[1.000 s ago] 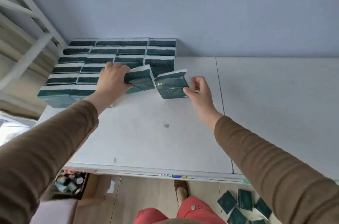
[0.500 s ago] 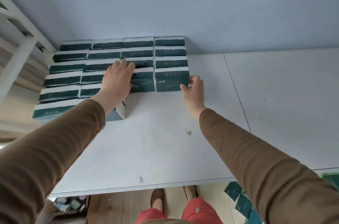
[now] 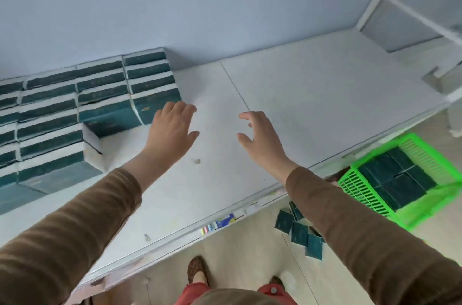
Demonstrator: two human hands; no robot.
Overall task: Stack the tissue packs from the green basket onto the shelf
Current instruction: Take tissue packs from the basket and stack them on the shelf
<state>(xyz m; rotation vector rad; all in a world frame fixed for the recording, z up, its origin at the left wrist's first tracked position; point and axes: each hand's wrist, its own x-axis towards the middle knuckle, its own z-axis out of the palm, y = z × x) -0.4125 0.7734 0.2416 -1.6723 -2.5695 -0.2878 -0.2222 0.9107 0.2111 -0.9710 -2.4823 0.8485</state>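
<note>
A: Both hands empty, fingers spread: left hand (image 3: 172, 127) just beside the tissue packs (image 3: 100, 94) stacked at the shelf's (image 3: 312, 94) back-left; right hand (image 3: 260, 139) hovers mid-shelf.

B: More wait in the green basket (image 3: 362, 189). Risk: that stepped front edge could topple if bumped.

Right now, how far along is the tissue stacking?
Done: many packs sit in rows on the shelf against the wall. In hand: nothing; left hand and right hand are open and empty. Left: packs in the green basket and a few loose on the floor.
</note>
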